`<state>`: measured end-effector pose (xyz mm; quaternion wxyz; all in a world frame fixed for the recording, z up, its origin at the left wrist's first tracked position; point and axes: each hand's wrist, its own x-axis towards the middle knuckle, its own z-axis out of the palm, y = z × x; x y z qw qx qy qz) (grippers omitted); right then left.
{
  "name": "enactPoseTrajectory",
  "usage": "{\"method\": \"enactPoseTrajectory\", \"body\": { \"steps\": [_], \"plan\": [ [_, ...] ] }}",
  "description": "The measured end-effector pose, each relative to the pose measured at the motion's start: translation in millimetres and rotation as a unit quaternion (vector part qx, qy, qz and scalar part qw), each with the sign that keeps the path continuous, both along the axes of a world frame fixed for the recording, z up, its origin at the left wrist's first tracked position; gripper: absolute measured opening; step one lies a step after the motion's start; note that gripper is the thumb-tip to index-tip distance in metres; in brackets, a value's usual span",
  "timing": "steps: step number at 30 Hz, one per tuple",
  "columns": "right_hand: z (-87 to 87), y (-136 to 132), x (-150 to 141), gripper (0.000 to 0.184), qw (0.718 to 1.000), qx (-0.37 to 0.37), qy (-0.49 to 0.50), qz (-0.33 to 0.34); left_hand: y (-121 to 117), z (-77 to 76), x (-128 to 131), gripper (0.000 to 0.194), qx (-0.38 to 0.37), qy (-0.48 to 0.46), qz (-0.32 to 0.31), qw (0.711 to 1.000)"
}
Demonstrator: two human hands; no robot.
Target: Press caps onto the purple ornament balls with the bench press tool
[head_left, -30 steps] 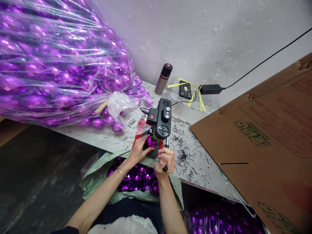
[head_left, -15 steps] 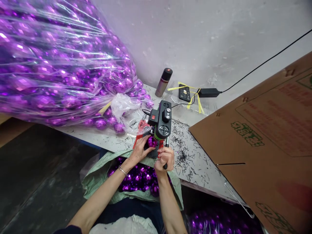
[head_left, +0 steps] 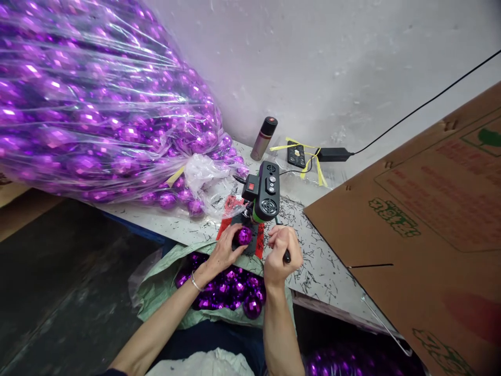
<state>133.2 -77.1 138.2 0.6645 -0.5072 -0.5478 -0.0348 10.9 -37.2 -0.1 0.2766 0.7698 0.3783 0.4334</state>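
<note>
My left hand [head_left: 227, 247] grips a shiny purple faceted ball [head_left: 245, 236] between thumb and fingers, over the dark base of a small black bench drill press [head_left: 266, 190]. The ball sits in front of the machine's head, apart from it as far as I can see. My right hand [head_left: 283, 255] is wrapped round the machine's lever handle [head_left: 287, 256], whose black end shows at the fist. Below both forearms, an open pale green sack [head_left: 154, 284] holds many more purple balls [head_left: 252, 306].
A large clear plastic bag of purple balls [head_left: 94, 120] fills the left. Behind the machine stand a bottle [head_left: 264, 138], a phone [head_left: 296, 154] and a power adapter [head_left: 334, 154] with a cord. A cardboard box [head_left: 422, 235] borders the right. Black shavings litter the tabletop [head_left: 313, 261].
My right hand has swung right and slightly nearer with the lever. My left hand has drawn the ball down and out from beneath the machine's head.
</note>
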Motion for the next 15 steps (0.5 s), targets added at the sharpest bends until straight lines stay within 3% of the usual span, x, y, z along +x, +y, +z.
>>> {"method": "enactPoseTrajectory", "body": {
  "steps": [2,4,6,7,10,13,15],
  "plan": [
    [-1.6,-1.9,0.8,0.032,1.0,0.006,-0.015,0.006,-18.4,-2.4,-14.3,0.058,0.028,0.021,-0.003,0.999],
    [-10.0,-4.5,1.3,0.031,0.999,0.007,-0.034,0.01,-31.8,-3.9,-30.2,0.074,0.042,0.049,-0.002,0.998],
    [-19.2,-6.6,1.3,0.03,0.999,0.005,-0.045,0.013,-30.5,-2.2,-42.5,0.086,0.043,0.069,0.011,0.997],
    [-22.8,-7.1,1.1,0.03,0.999,0.004,-0.047,0.013,-22.0,0.4,-45.8,0.083,0.043,0.074,0.023,0.996],
    [-27.2,-6.8,0.5,0.029,0.999,0.011,-0.046,0.011,34.4,14.4,-43.1,0.053,0.028,0.072,0.075,0.994],
    [-26.6,-5.8,0.6,0.03,0.998,0.021,-0.052,0.011,114.4,34.0,-28.4,0.038,-0.061,0.072,0.124,0.988],
    [-27.0,-5.9,0.9,0.029,0.998,0.02,-0.06,0.012,160.7,46.7,-19.3,0.034,-0.08,0.066,0.129,0.986]
  ]
}}
